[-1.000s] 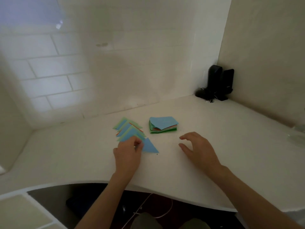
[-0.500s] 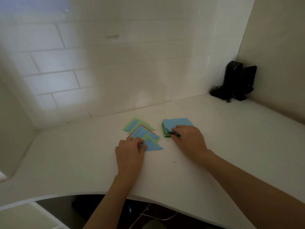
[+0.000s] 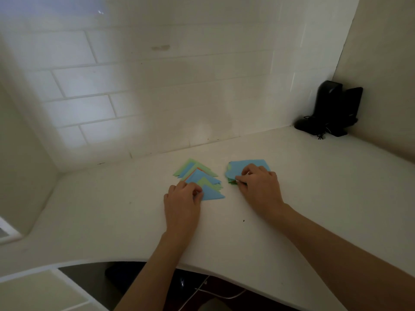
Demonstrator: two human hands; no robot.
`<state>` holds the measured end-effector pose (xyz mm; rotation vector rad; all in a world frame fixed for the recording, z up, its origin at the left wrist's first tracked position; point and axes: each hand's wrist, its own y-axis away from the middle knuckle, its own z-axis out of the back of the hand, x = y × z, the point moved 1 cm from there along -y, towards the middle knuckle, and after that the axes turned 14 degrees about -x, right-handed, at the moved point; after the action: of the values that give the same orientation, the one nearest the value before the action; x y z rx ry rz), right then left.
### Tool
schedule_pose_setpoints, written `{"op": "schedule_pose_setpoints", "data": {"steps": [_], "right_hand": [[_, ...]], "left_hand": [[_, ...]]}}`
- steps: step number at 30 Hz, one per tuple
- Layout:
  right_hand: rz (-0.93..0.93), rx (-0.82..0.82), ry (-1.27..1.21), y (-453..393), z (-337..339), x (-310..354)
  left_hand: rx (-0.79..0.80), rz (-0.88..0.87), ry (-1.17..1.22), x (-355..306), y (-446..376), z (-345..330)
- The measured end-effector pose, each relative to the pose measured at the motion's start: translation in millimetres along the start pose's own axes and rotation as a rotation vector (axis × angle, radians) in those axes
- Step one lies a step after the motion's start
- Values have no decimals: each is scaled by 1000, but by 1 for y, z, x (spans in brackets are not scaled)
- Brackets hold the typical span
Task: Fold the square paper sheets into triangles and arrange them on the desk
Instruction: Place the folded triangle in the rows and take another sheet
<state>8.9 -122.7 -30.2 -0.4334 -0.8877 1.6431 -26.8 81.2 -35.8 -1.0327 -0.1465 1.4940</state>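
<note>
Bench edge (image 3: pixel 224 269): nearest, curved, at 6 o'clock; both forearms cross it toward the papers.
Left hand (image 3: pixel 183 199): fingers curled, tips pressing the near-left corner of the front blue triangle (image 3: pixel 212 194); thumb placement not clear.
Risk, left hand: drag of the front triangle on withdrawal, if the fingertips slide instead of lifting; likely result a skewed row.
Folded triangles (image 3: pixel 198 176): overlapped row of blue, green and one orange-edged piece, just left of bench centre, running from 6 toward 12 o'clock; points up.
Risk, row: overlaps loose, nothing weighting them; a brush from a sleeveless forearm or a passing sheet probably enough to fan them out.
Right hand (image 3: pixel 258 187): at 3 o'clock of the row, fingers curled and pinching the near-left edge of the paper stack (image 3: pixel 249 164); top sheet light blue, green and orange edges visible below.
Risk, pick: two or more sheets lifted together, since thin sheets cling; number pinched cannot be told from here.
Risk, stack: already splayed at its corners; a sideways pull likely to shift it further or push it toward the row, only a narrow gap apart.
Risk, fold: dim light; corner alignment hard to judge, crooked triangle possible.
Black device (image 3: pixel 332 108): far corner at 1 o'clock, cable trailing; well apart, no likely interference.
</note>
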Motion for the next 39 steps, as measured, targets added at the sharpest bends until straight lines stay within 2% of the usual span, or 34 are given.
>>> {"op": "schedule_pose_setpoints", "data": {"steps": [4,7,11,13,17,19,22,26,28,32,35,39], "right_hand": [[-73,84,-35,-2,2,-4],[-7,138,-26,-4,6,-6],[72,-107,-37,-5,38,-14],[149,-178,-32,2,61,-20],[211,-158,12,32,99,-35],[201,-131,30,50,110,-43],[168,-114,35,72,123,-52],[141,-69,8,91,129,-54],[103,-3,-20,98,126,-52],[-35,104,-120,104,118,-49],[-109,85,-176,104,113,-48],[-153,21,-228,105,113,-48]], "left_hand": [[-7,-19,-1,1,1,-1],[-16,-45,-24,0,2,0],[1,-99,-87,-10,6,6],[3,-142,-68,-20,9,10],[26,-248,169,-54,24,12],[97,-270,299,-75,37,14],[135,-328,311,-88,55,15],[115,-206,244,-66,58,21],[185,-199,260,-59,56,21],[376,-331,381,-76,61,22],[488,-412,396,-92,72,13],[428,-438,361,-103,76,-1]]}}
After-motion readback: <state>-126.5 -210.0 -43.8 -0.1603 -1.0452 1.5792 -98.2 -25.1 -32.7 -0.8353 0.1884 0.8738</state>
